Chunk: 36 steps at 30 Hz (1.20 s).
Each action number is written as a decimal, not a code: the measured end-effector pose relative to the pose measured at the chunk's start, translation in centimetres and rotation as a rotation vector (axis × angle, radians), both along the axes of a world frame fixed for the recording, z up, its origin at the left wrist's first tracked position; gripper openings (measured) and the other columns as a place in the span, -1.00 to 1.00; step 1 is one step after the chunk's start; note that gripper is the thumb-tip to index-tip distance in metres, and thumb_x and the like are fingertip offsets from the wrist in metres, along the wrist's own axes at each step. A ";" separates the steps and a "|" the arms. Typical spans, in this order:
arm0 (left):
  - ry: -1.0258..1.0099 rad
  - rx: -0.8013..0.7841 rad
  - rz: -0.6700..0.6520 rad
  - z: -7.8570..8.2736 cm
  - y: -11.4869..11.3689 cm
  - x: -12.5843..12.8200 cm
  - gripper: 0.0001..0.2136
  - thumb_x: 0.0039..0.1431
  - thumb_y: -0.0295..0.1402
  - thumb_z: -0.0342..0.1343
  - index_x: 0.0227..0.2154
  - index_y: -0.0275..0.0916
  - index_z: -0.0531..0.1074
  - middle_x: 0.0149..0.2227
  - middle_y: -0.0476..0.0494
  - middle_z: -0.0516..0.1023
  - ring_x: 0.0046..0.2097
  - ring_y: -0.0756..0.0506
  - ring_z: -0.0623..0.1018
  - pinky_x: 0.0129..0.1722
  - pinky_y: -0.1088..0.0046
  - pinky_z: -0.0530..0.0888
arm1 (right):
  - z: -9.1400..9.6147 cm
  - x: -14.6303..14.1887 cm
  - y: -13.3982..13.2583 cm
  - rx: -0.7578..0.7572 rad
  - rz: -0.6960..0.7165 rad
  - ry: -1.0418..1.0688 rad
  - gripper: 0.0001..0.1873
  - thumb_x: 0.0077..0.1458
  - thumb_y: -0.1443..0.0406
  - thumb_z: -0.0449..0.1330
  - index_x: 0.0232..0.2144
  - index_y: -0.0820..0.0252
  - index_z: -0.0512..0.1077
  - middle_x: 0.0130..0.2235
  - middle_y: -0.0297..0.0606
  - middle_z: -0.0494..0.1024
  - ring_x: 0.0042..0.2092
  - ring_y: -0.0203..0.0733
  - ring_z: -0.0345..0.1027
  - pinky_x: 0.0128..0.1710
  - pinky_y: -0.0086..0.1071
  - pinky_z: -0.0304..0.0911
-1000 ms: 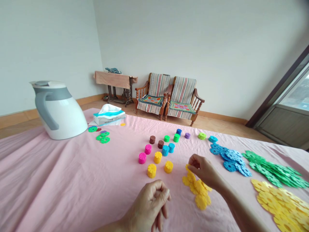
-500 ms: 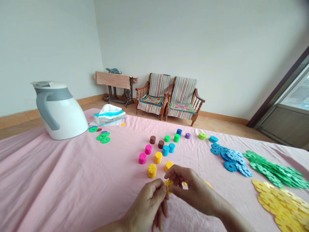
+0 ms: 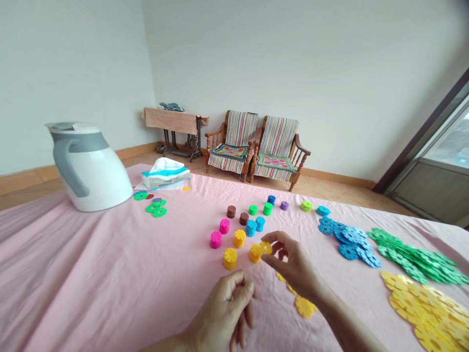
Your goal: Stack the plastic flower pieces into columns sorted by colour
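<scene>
My right hand [image 3: 295, 261] pinches a yellow snowflake disc [image 3: 266, 247] between thumb and fingertips. The disc is held right at a short yellow stack [image 3: 255, 253]; whether they touch is hard to tell. Nearer to me, my left hand [image 3: 232, 303] is closed above the cloth, fingers curled and thumb pressed on the index finger; its inside is hidden. Beyond it stand another yellow stack [image 3: 230, 258] and a third yellow stack [image 3: 239, 238]. Loose yellow discs [image 3: 305, 307] lie beneath my right wrist, partly covered by it.
Magenta stacks [image 3: 216, 239], blue stacks [image 3: 251, 228], brown stacks [image 3: 231, 211] and green stacks [image 3: 267, 209] stand farther back. Spread piles of blue discs [image 3: 351, 239], green discs [image 3: 414, 256] and yellow discs [image 3: 421, 303] lie right. A kettle-shaped jug [image 3: 97, 171] and tissue box [image 3: 166, 178] stand left.
My right hand has moved forward from my left hand to the yellow stack, carrying the yellow disc. My left hand has let go of that disc and stays nearly in place.
</scene>
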<state>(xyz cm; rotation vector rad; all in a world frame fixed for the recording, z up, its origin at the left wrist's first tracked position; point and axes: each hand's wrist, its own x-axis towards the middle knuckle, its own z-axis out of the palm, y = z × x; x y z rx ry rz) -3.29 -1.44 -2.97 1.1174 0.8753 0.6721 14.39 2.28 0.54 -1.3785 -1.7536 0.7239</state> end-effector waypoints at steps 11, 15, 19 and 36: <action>0.002 -0.008 -0.036 0.1 0.0 0.0 -0.56 0.06 0.10 -0.04 -0.40 -0.26 0.22 -0.63 0.09 0.35 -0.75 0.16 0.25 -0.86 0.78 0.11 | -2.7 -1.0 1.4 0.006 -0.115 -0.025 -0.77 -0.09 0.28 0.18 -0.29 0.15 0.43 -0.19 -0.24 0.43 -0.25 -0.21 0.33 -0.32 -0.33 0.21; 0.002 -0.009 -0.045 0.0 0.0 0.0 -0.55 0.04 0.10 -0.03 -0.40 -0.26 0.21 -0.63 0.09 0.36 -0.75 0.15 0.26 -0.87 0.78 0.11 | -3.0 -1.1 1.7 -0.009 -0.108 -0.018 -0.77 -0.10 0.28 0.18 -0.30 0.15 0.44 -0.19 -0.23 0.43 -0.24 -0.20 0.32 -0.33 -0.36 0.22; 0.010 0.002 -0.052 0.2 0.0 0.0 -0.54 0.02 0.12 -0.02 -0.41 -0.25 0.21 -0.63 0.09 0.36 -0.75 0.15 0.26 -0.86 0.78 0.11 | -3.5 -1.0 1.8 -0.009 -0.094 -0.010 -0.77 -0.10 0.29 0.18 -0.29 0.15 0.43 -0.20 -0.24 0.42 -0.25 -0.22 0.32 -0.33 -0.37 0.23; 0.057 0.020 -0.036 0.4 0.0 -0.1 -0.51 -0.01 0.16 -0.03 -0.40 -0.25 0.20 -0.64 0.10 0.35 -0.75 0.15 0.26 -0.86 0.76 0.12 | 0.4 4.7 0.7 -0.165 0.027 -0.432 -0.91 -0.12 0.32 0.14 -0.44 0.18 0.38 -0.38 -0.30 0.46 -0.35 -0.24 0.33 -0.36 -0.39 0.17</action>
